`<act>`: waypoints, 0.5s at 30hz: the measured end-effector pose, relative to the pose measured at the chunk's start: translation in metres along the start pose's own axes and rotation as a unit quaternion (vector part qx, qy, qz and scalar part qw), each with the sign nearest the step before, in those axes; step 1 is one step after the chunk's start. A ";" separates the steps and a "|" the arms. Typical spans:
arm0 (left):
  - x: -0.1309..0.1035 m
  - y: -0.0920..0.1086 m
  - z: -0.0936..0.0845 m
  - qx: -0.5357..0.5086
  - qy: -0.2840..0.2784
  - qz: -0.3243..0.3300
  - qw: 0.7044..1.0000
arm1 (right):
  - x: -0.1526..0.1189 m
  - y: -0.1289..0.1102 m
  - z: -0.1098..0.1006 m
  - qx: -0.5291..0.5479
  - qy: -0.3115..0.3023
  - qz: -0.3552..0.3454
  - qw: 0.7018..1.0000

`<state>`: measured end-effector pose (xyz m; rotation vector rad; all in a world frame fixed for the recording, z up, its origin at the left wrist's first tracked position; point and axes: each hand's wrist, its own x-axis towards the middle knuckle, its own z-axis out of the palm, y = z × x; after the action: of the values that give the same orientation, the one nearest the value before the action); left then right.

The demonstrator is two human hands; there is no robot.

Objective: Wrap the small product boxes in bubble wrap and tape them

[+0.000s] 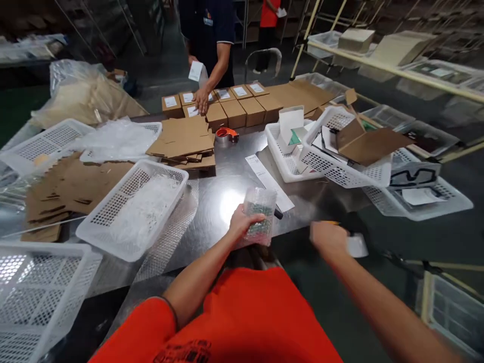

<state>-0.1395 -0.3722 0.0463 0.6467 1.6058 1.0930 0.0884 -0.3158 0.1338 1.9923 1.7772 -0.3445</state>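
Observation:
My left hand (245, 222) is wrapped round a bubble-wrapped pack (260, 214) with green, board-like contents showing through the film. It is held just above the front edge of the metal table (227, 189). My right hand (328, 238) is off to the right, past the table edge, curled closed and smeared by motion. An orange edge shows at its top and a pale, clear-white piece (356, 245) beside its wrist; what it grips is too blurred to name. Behind the pack lies a long printed paper strip (269, 182), with a small black object (278, 214) near its lower end.
An orange tape dispenser (227, 135) stands by stacked flat cardboard (183, 138). White baskets (130, 212) are at left, more baskets (350, 169) at right. Across the table, a co-worker's hand (202, 100) touches a row of small labelled boxes (234, 113). Bubble wrap (170, 237) hangs over the front edge.

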 end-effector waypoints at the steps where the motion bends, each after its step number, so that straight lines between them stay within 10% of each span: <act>1: 0.000 0.004 -0.003 -0.057 -0.028 0.007 0.998 | 0.003 0.022 0.002 -0.011 -0.014 0.031 0.999; 6: -0.002 0.005 0.006 -0.199 -0.022 -0.043 0.979 | -0.006 0.063 0.015 0.106 -0.009 0.124 0.987; 15: -0.034 -0.013 0.054 -0.182 -0.036 -0.064 0.980 | -0.020 -0.057 0.061 0.336 -0.056 0.002 0.940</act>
<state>-0.0768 -0.3885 0.0481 0.3300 1.3199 1.2134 0.0357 -0.3586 0.0807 2.3439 1.7207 -1.1694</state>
